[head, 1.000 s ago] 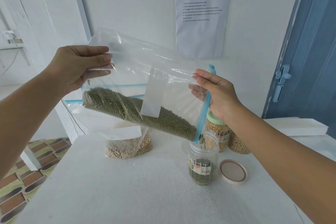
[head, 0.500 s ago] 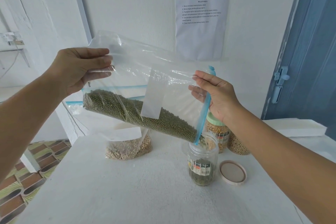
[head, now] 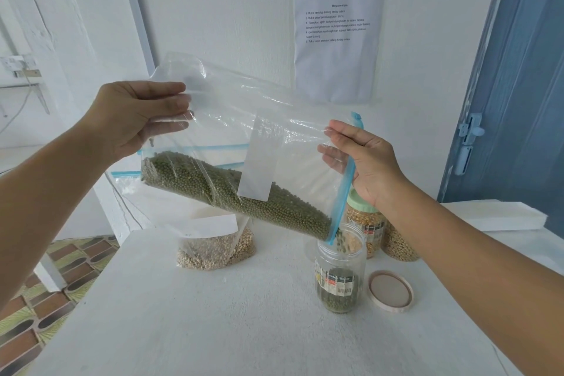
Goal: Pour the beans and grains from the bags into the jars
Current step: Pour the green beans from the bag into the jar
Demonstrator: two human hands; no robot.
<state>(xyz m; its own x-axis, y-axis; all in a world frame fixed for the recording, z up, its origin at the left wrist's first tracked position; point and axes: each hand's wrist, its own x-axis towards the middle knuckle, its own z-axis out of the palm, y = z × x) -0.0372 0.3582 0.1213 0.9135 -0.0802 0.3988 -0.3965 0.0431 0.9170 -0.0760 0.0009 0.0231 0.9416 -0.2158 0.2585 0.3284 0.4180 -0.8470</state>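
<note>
A clear zip bag (head: pixel 244 131) holding green mung beans (head: pixel 238 195) hangs tilted over the table, its blue zip mouth lowest at the right. My left hand (head: pixel 140 116) pinches the bag's upper left corner. My right hand (head: pixel 363 159) grips the blue zip edge (head: pixel 346 189). Beans fall from the bag's low corner into an open clear jar (head: pixel 340 272), whose bottom holds a layer of green beans. The jar's beige lid (head: pixel 390 290) lies flat beside it on the right.
A bag of pale grains (head: pixel 216 246) stands behind on the white table (head: pixel 198 330). A green-lidded jar of corn (head: pixel 366 223) and another filled jar (head: pixel 396 244) stand behind the open one. A tiled floor drops off at left.
The bag's low corner stays over the jar and more green beans have dropped in. Both hands hold nearly the same places.
</note>
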